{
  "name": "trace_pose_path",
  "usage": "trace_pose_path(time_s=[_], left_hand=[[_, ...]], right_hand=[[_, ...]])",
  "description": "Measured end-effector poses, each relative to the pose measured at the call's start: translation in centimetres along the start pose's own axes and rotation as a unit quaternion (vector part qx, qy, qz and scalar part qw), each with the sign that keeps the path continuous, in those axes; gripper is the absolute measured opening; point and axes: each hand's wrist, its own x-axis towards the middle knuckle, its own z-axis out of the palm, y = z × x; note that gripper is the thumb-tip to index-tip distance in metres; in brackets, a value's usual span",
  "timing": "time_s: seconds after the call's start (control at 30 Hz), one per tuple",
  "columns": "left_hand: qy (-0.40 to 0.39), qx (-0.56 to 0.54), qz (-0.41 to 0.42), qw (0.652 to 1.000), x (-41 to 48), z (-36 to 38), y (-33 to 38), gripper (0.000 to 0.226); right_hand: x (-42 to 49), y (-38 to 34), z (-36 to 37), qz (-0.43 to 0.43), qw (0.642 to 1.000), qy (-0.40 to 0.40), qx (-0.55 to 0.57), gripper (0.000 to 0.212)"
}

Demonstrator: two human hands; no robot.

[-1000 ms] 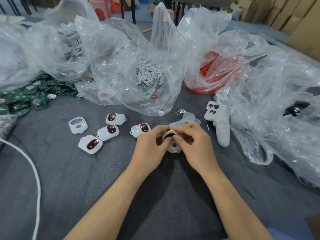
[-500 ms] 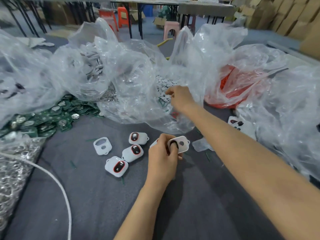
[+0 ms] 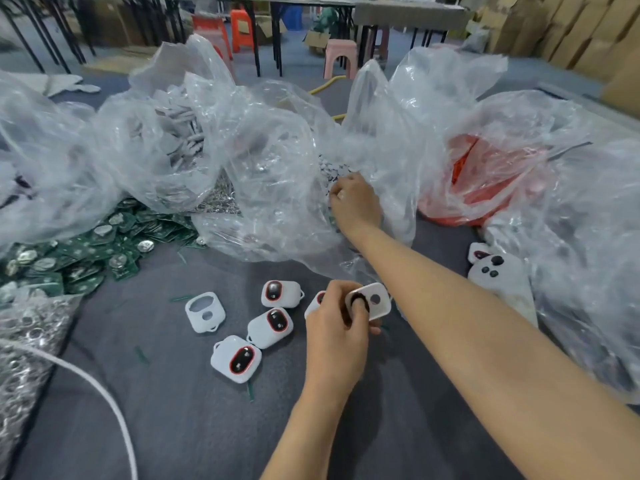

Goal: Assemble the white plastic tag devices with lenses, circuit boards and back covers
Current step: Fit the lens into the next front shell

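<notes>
The left hand (image 3: 337,329) curls its fingers round a white tag shell (image 3: 381,293), near the middle of the gray worktop (image 3: 173,427). The right hand (image 3: 356,202) is far off in a clear bag (image 3: 277,188); I cannot tell what its fingers hold.

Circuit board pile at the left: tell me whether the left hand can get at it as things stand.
Probably yes. The circuit board pile lies uncovered at its near edge, with only low finished tags on the way. But the left hand grips a white shell, so few fingers are free.
</notes>
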Motion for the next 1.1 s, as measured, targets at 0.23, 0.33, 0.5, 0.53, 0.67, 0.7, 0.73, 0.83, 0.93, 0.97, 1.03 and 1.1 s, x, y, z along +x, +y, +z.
trace_pose_path(time_s=[0.23,0.33,0.5,0.53,0.67,0.7,0.73,0.83,0.93,0.97,1.03,1.1], left_hand=[[-0.011,-0.022,0.001,1.000,-0.1,0.0,0.4,0.033],[-0.006,-0.023,0.004,1.000,-0.2,0.1,0.5,0.035],[-0.007,0.008,0.019,1.000,-0.6,-0.1,0.5,0.030],[-0.007,0.015,0.022,1.000,-0.7,-0.1,0.5,0.029],[-0.041,0.011,0.038,0.998,-1.0,-0.4,0.5,0.038],[-0.048,0.015,0.036,0.998,-1.0,-0.4,0.5,0.038],[-0.047,0.018,0.035,0.998,-1.1,-0.3,0.4,0.038],[-0.032,0.017,0.052,0.998,-1.1,-0.2,0.4,0.036],[-0.035,0.001,0.069,0.997,-1.2,-0.3,0.5,0.030],[-0.035,-0.004,0.070,0.997,-1.2,-0.3,0.6,0.026],[-0.030,-0.012,0.072,0.997,-1.1,-0.3,0.7,0.019],[-0.027,-0.012,0.067,0.997,-1.1,-0.3,0.6,0.013]], right_hand=[[-6.7,-1.6,-7.2,0.176,0.788,-0.067,0.586,0.010],[-12.0,-0.2,-9.9,0.200,0.704,-0.137,0.668,0.013],[-17.3,2.1,-11.7,0.220,0.684,-0.140,0.681,0.013],[-17.8,2.4,-11.7,0.220,0.690,-0.140,0.675,0.015],[-18.9,3.5,-11.5,0.211,0.735,-0.122,0.633,0.011],[-19.1,3.7,-11.4,0.203,0.750,-0.115,0.619,0.011],[-19.1,3.7,-11.3,0.194,0.764,-0.108,0.605,0.011],[-19.3,3.7,-11.1,0.161,0.803,-0.093,0.567,0.011],[-19.5,3.5,-11.0,0.129,0.830,-0.080,0.536,0.013],[-19.5,3.5,-10.9,0.125,0.834,-0.075,0.532,0.012],[-19.5,3.5,-10.8,0.122,0.836,-0.075,0.530,0.010],[-19.6,3.6,-10.7,0.119,0.840,-0.076,0.524,0.010]])
